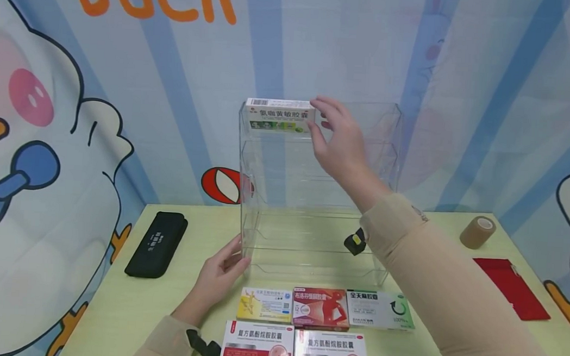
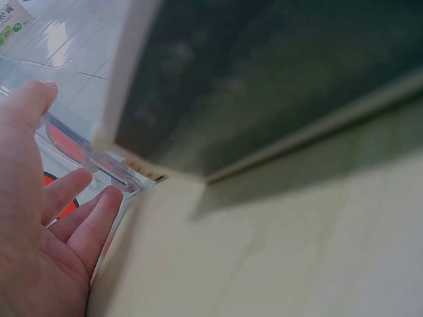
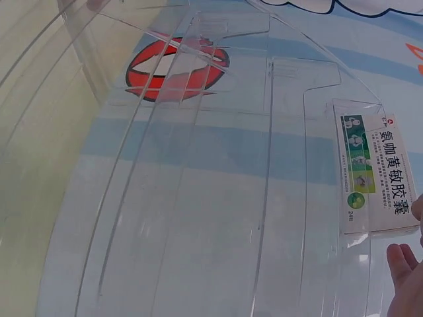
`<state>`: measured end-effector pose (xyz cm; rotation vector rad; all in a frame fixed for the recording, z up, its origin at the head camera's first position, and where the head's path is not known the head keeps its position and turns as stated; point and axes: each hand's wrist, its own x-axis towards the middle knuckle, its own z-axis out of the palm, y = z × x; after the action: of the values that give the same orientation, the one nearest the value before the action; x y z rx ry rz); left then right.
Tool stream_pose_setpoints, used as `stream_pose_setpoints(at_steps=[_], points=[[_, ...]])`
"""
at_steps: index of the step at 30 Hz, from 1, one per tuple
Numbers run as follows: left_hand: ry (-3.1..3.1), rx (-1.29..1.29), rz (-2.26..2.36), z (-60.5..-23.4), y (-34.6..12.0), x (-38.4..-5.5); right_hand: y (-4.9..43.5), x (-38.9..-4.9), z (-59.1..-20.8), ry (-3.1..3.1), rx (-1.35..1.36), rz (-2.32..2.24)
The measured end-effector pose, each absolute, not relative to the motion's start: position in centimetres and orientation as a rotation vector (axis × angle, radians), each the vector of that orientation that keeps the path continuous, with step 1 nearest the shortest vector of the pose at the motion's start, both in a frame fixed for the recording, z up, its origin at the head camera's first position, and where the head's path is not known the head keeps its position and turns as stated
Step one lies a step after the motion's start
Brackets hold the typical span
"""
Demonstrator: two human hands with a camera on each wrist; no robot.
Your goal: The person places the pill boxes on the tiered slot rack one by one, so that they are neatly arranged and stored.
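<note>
A clear plastic tiered rack (image 1: 310,250) stands upright on the table. In its top tier, at the left end, sits a white medicine box (image 1: 280,115) with a green picture strip, also visible in the right wrist view (image 3: 377,175). My right hand (image 1: 338,140) is at the box's right end, a fingertip touching its top corner, the thumb beside that end. Beside the rack's lower left side, my left hand (image 1: 217,277) rests with fingers and thumb spread against the edge. In the left wrist view, those fingers (image 2: 96,224) lie loosely by the clear panel.
In front of the rack lie a yellow-white box (image 1: 264,305), a red box (image 1: 321,308), a green-white box (image 1: 380,310) and two red-white boxes (image 1: 257,346). A black case (image 1: 157,245) lies left; a brown tape roll (image 1: 477,232) and red pouch (image 1: 510,289) lie right.
</note>
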<state>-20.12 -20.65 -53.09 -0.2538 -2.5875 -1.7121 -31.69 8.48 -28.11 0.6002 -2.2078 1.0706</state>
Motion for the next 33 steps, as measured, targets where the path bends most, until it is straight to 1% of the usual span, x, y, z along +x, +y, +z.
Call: stream_pose_setpoints(at_steps=[9,19,26,33], points=[[-2.582,-0.28,-1.689,-53.2,-20.8,-20.1,9.8,-28.9,-29.8,-2.125,0.72,1.052],[-2.608,-0.252,-1.682,-53.2,-20.8,-20.0,11.5,-25.0,-33.7,-2.152,0.876,0.958],[-2.616,-0.231,-1.667,-53.3,-20.8,-20.1,13.2,-22.1,-36.5,-2.192,0.912,0.889],[-2.608,-0.243,-1.673,-53.3,-20.7,-20.1,14.6,-19.9,-38.8,-2.253,0.921,0.803]])
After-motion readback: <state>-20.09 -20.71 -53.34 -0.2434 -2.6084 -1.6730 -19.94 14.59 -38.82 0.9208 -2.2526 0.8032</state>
